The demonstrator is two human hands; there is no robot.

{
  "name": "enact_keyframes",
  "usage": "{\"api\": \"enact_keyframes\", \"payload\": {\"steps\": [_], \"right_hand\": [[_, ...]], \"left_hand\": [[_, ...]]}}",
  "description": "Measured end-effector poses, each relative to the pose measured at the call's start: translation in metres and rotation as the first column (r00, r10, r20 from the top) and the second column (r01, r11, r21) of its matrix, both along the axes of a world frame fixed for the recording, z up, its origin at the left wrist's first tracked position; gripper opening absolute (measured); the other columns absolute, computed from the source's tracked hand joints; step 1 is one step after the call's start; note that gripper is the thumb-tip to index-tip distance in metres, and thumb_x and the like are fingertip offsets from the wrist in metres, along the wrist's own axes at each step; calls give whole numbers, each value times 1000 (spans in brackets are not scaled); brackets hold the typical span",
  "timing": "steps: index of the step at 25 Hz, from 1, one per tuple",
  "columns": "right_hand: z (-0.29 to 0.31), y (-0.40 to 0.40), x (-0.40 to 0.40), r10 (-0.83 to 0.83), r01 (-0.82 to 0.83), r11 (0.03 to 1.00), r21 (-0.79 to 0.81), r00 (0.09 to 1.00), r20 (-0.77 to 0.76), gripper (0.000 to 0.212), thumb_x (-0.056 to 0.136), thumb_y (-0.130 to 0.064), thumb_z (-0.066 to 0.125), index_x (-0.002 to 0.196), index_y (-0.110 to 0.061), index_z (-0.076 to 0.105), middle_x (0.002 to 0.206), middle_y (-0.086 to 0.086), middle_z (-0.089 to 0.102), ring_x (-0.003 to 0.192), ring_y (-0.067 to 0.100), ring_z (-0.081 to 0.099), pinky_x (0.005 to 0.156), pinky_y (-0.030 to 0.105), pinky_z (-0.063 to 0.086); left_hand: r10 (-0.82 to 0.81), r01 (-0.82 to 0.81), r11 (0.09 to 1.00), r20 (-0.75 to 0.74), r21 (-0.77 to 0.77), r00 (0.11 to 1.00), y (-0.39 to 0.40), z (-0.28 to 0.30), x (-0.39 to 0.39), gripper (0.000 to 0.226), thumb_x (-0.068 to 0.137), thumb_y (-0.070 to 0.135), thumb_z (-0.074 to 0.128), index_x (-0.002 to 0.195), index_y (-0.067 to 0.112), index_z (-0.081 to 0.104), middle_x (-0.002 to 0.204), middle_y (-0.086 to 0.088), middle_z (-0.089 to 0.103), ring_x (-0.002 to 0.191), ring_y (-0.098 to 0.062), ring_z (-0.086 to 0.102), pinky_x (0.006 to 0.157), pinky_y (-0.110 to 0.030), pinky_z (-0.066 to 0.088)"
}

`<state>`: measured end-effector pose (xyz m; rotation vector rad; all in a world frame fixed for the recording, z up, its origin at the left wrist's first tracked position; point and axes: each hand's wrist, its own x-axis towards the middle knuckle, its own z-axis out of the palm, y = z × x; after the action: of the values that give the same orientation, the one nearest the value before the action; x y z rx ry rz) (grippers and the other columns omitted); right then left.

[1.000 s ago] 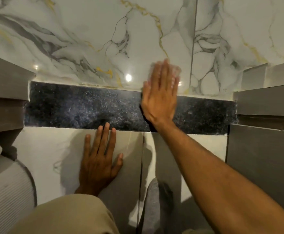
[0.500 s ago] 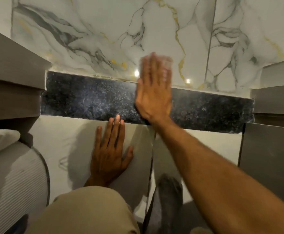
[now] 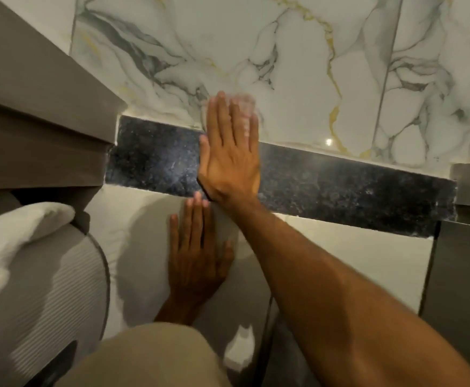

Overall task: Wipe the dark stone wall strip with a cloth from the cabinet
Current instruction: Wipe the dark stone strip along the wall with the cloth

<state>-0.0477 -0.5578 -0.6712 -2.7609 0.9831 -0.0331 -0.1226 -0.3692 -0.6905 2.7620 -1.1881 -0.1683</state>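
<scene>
The dark speckled stone strip (image 3: 340, 188) runs across the wall between pale tiles. My right hand (image 3: 229, 155) lies flat on the strip's left part, fingers pointing up over the marble above. It presses a thin pale cloth (image 3: 244, 101) against the wall, and only the cloth's blurred edge shows past the fingertips. My left hand (image 3: 197, 261) rests flat on the pale tile below the strip, fingers spread and holding nothing.
Grey cabinet fronts close in on the left (image 3: 33, 121) and right (image 3: 465, 275). A white folded towel (image 3: 19, 233) lies on a ribbed grey object (image 3: 55, 289) at lower left. Veined marble tile (image 3: 284, 65) covers the wall above. My beige-clad knee (image 3: 150, 358) is at the bottom.
My right hand has slid leftward along the dark strip with the cloth under it. My left hand has stayed planted on the lower tile. The view has shifted.
</scene>
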Motion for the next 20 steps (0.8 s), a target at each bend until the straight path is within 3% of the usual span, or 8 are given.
{"api": "enact_keyframes", "payload": {"steps": [2, 4, 6, 9, 12, 15, 17, 20], "right_hand": [[6, 27, -29, 179, -179, 983, 44, 984, 0, 66, 118, -39, 34, 179, -14, 19, 189, 8, 16, 176, 27, 15, 143, 57, 17], [18, 21, -94, 210, -203, 976, 75, 973, -94, 67, 118, -38, 33, 180, -18, 15, 190, 7, 10, 177, 27, 10, 141, 60, 21], [17, -10, -107, 106, -100, 994, 41, 981, -161, 70, 118, -40, 26, 180, -15, 5, 190, 10, 1, 177, 29, 3, 141, 62, 18], [5, -27, -18, -40, 40, 999, -15, 997, -63, 71, 118, -43, 21, 179, -9, 10, 189, 17, 6, 177, 33, 9, 142, 63, 14], [4, 20, 41, 137, -137, 991, 4, 990, 26, 71, 117, -44, 29, 178, -10, 18, 188, 15, 14, 176, 33, 14, 141, 62, 17], [15, 50, -27, 286, -282, 957, 75, 957, -51, 69, 118, -40, 33, 179, -15, 13, 189, 10, 10, 177, 28, 11, 141, 61, 19], [17, 25, -59, 179, -176, 983, 45, 979, -95, 69, 119, -38, 29, 180, -15, 8, 190, 12, 5, 177, 29, 7, 141, 62, 16], [7, 3, 9, -20, 20, 999, -33, 1000, -12, 70, 118, -42, 25, 179, -8, 13, 188, 17, 8, 177, 32, 10, 143, 61, 11]], "left_hand": [[117, -118, 992, 20, 38, 993, 19, 6, 1, 78, 111, 47, 35, 167, -7, 34, 176, -30, 30, 165, -45, 29, 135, -64, 25], [154, -155, 987, 13, 44, 988, 34, 12, 2, 79, 107, 44, 39, 165, -9, 35, 175, -31, 32, 163, -47, 33, 130, -68, 33], [162, -162, 986, 10, 44, 987, 39, 12, 6, 80, 106, 43, 39, 168, -7, 30, 177, -29, 29, 165, -46, 31, 132, -67, 30], [131, -131, 991, 15, 24, 991, 39, 5, 6, 80, 108, 44, 36, 171, -3, 23, 180, -25, 23, 169, -39, 22, 139, -59, 15], [165, -166, 985, 18, 36, 986, 43, -1, 5, 81, 110, 48, 34, 172, -2, 22, 181, -25, 22, 171, -38, 18, 140, -58, 14], [228, -229, 973, 28, 40, 973, 44, 5, 3, 79, 112, 47, 31, 171, -3, 22, 181, -26, 22, 170, -39, 21, 137, -61, 24], [226, -226, 974, 24, 24, 974, 40, 6, 1, 78, 111, 44, 31, 171, -4, 22, 180, -25, 23, 169, -38, 22, 137, -60, 24], [221, -221, 975, 36, -6, 975, 38, 1, 4, 80, 110, 46, 35, 173, -1, 20, 182, -22, 21, 171, -34, 18, 140, -53, 14]]}}
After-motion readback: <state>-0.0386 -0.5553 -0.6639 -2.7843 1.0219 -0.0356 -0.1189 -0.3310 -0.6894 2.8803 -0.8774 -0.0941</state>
